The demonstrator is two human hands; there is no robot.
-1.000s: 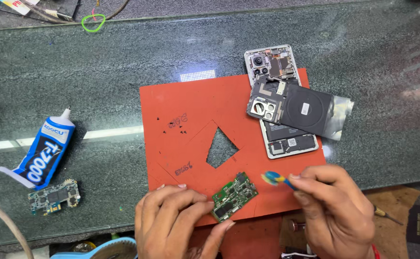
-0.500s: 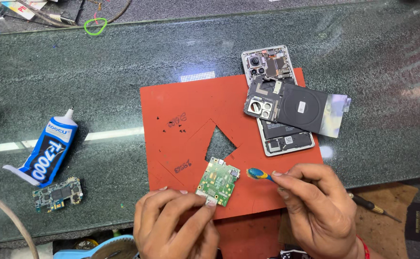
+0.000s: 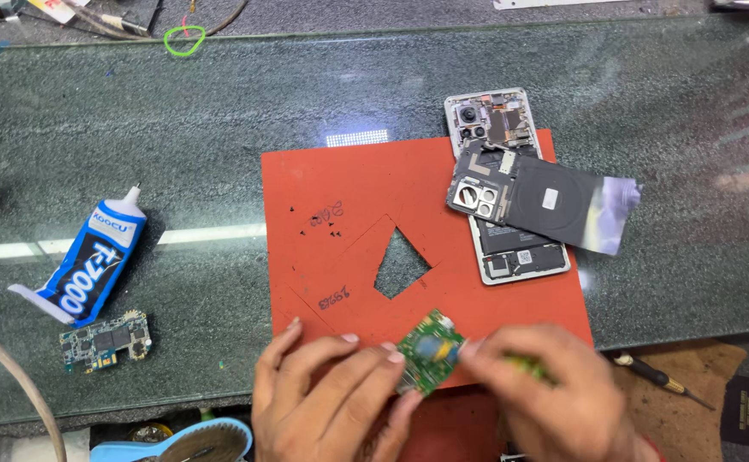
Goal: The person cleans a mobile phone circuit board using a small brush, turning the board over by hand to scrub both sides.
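Observation:
My left hand [image 3: 327,398] holds a small green circuit board [image 3: 430,351] by its lower edge, tilted, above the near edge of a red work mat [image 3: 349,214]. My right hand [image 3: 554,393] is blurred and grips a thin tool with a yellow-green handle [image 3: 524,366], its blue tip touching the board's face. At the mat's far right lies an opened phone [image 3: 511,252] with its insides showing. A dark back plate with a round coil [image 3: 537,198] rests across it.
A blue and white glue tube [image 3: 83,261] lies at the left on the dark glass tabletop. Another loose circuit board [image 3: 105,340] sits below the tube. A screwdriver [image 3: 661,381] lies at the right near edge. The mat has a kite-shaped hole [image 3: 402,265].
The tool's tip has moved left onto the green board. The board has shifted slightly right and down in my left hand, and my right hand now blurs with motion.

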